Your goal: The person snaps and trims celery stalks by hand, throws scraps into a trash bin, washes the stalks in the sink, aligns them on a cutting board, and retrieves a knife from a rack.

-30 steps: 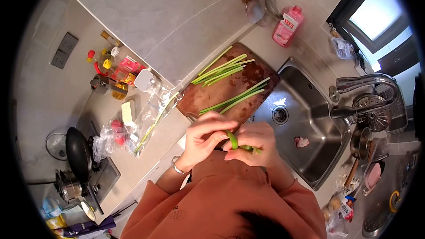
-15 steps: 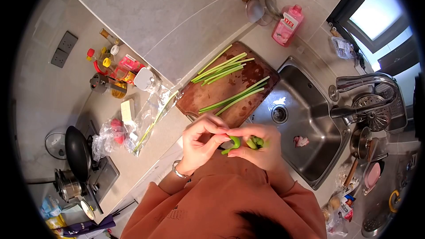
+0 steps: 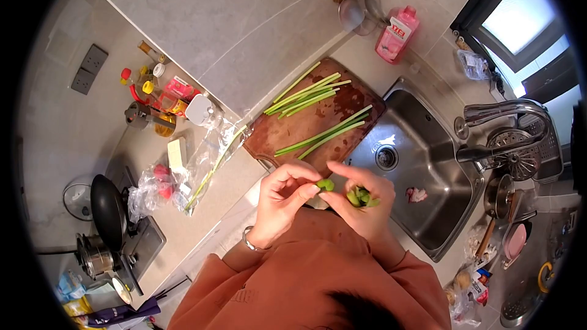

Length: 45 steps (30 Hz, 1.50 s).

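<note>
My left hand (image 3: 282, 200) is closed, thumb and finger pinching a short green stalk piece (image 3: 326, 184) in front of my chest. Just right of it, my right hand (image 3: 370, 206) curls its lower fingers around a bunch of short green stalk pieces (image 3: 361, 196); its index finger sticks out and its thumb lies close to the left hand's piece. Beyond my hands, long thin green stalks (image 3: 324, 137), which look like garlic scapes, lie in two groups on a brown cutting board (image 3: 260, 136).
Right of the board is a steel sink (image 3: 422, 220) with a faucet (image 3: 489, 153) and a pale pink scrap (image 3: 416, 195). One more stalk (image 3: 214, 168) lies on plastic wrap at left. Bottles (image 3: 160, 95), a black wok (image 3: 109, 212) and a pink detergent bottle (image 3: 397, 35) stand around.
The curved green stalk between my hands now shows as a shorter piece in my left fingers. My right index finger has lifted away from the left fingertips.
</note>
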Each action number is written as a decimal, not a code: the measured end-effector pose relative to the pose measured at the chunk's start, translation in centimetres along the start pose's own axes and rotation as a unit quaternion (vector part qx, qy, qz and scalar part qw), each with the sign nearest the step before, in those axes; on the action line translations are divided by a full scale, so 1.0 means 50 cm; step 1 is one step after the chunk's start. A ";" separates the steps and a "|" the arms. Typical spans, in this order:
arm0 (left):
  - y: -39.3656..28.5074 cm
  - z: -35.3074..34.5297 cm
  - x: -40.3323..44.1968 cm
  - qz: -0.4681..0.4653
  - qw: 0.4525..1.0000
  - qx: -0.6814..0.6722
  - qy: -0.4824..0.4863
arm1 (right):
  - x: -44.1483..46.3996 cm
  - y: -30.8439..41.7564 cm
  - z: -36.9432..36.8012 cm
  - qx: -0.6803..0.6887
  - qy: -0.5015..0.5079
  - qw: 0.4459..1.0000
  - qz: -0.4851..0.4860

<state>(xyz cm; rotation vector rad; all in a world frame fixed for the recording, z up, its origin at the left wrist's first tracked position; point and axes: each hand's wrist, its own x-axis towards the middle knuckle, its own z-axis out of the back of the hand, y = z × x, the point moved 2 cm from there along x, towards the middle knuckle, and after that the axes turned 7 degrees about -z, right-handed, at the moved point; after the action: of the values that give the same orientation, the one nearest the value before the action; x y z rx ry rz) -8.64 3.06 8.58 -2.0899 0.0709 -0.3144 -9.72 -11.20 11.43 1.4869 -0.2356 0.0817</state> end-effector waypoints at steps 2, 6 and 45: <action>0.000 -0.001 0.002 0.003 1.000 0.016 -0.016 | -0.002 0.000 0.002 -0.022 -0.023 0.999 0.020; 0.004 0.008 0.005 -0.042 0.998 0.026 0.034 | -0.001 -0.003 0.002 -0.040 -0.027 0.997 0.060; 0.142 0.028 0.291 -0.223 0.822 0.521 -0.059 | -0.128 -0.344 0.303 0.496 -0.144 0.810 -0.278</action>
<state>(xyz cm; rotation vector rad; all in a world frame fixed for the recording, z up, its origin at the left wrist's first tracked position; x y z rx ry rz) 6.30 -2.03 4.67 -0.9890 -0.5617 -0.3825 -14.15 -27.11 -5.70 2.5668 0.0397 -0.5909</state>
